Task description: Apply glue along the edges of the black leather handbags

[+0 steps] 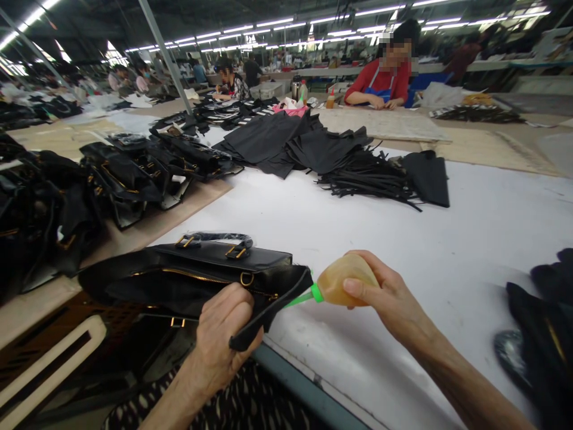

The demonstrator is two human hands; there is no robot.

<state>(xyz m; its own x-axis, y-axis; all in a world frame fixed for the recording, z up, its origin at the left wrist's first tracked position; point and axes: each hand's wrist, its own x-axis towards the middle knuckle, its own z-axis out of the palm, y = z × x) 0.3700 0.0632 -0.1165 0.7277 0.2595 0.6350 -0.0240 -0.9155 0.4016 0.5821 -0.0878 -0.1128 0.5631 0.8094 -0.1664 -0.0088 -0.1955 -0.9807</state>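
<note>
A black handbag point(179, 263) with gold zips and a plastic-wrapped handle point(219, 237) lies on its side at the table's near edge. My left hand point(228, 325) is closed on the bag's open end, fingers wrapped round a black flap point(282, 304). In my right hand point(380, 286) is a soft squeeze bottle point(342, 280) of amber liquid, tipped to the left. Its green nozzle point(304, 297) points at the flap, and the tip is hidden behind the flap's edge.
Black cut pieces and strips point(367, 170) are piled on the white tabletop point(470, 239). Several black bags point(134, 173) crowd the left, and another black item point(546, 334) lies at the right edge. A person in red point(385, 77) works across the table.
</note>
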